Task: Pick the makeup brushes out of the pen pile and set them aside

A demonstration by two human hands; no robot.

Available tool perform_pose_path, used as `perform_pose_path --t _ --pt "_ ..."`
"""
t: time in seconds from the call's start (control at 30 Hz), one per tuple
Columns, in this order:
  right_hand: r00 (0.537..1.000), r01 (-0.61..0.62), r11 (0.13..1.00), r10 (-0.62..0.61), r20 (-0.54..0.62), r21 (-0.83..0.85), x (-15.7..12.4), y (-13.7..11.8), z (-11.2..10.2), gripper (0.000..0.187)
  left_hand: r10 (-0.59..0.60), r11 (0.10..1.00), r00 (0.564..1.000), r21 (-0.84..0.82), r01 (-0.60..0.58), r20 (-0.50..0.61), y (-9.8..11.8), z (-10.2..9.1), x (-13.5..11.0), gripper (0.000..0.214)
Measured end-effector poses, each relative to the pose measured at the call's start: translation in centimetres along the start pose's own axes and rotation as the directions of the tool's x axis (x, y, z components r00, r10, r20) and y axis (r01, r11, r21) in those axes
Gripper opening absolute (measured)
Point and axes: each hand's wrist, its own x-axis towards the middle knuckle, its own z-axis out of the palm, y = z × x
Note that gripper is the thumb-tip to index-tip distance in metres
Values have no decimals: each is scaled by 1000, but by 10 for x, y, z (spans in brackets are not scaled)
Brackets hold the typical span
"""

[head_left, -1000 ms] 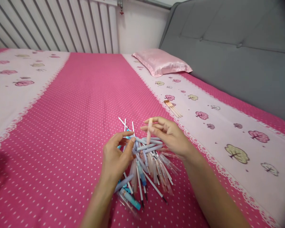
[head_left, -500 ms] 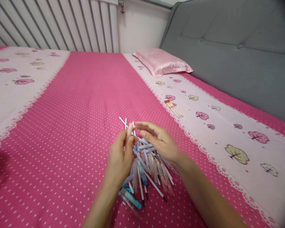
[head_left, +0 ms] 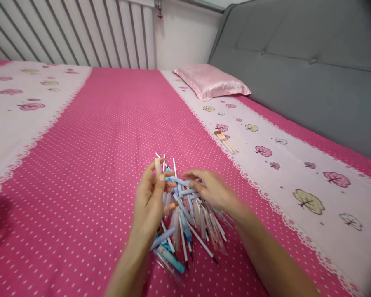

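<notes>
My left hand (head_left: pixel 151 189) is closed around a pale cream pen part (head_left: pixel 158 167), which points upward between thumb and fingers. Under both hands lies a loose pile of pen parts: white refills (head_left: pixel 204 244) with dark tips, lavender and light-blue caps (head_left: pixel 163 238), and clear barrels. A brown-orange tipped piece (head_left: pixel 172 206) sticks out beside my left palm; whether that hand touches it, I cannot tell. My right hand (head_left: pixel 214 189) hovers over the right of the pile, fingers partly stretched and apart, close to the lavender pieces. A teal pen part (head_left: pixel 173 260) lies at the pile's near edge.
Several cream pens with brown ends (head_left: pixel 225 142) lie side by side on the right. Beyond them rests a pink pillow (head_left: pixel 212 80) against a grey headboard (head_left: pixel 290 49). Everything lies on a pink dotted bedspread (head_left: pixel 95 185); a white radiator (head_left: pixel 80 33) stands behind.
My left hand has moved slightly left with the cream pen part. My right hand has drawn away to the right and lowered toward the pile.
</notes>
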Motion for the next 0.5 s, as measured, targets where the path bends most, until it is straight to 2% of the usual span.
perform_pose_path --t 0.13,0.3,0.4,0.5 --pt "994 -106 988 105 -18 -108 -2 4 -9 20 46 998 999 -38 -47 -25 2 0 -1 26" --pt "980 -156 961 179 87 -228 -10 -1 -22 8 56 992 993 -105 -67 -103 4 0 -2 18" --pt "957 -174 922 241 162 -347 -13 -6 -22 10 20 992 994 -118 -33 -108 5 -1 -1 17" --pt "959 -158 882 245 145 -444 -13 -9 -14 13 -4 994 993 -113 -9 -115 6 -1 -1 16"
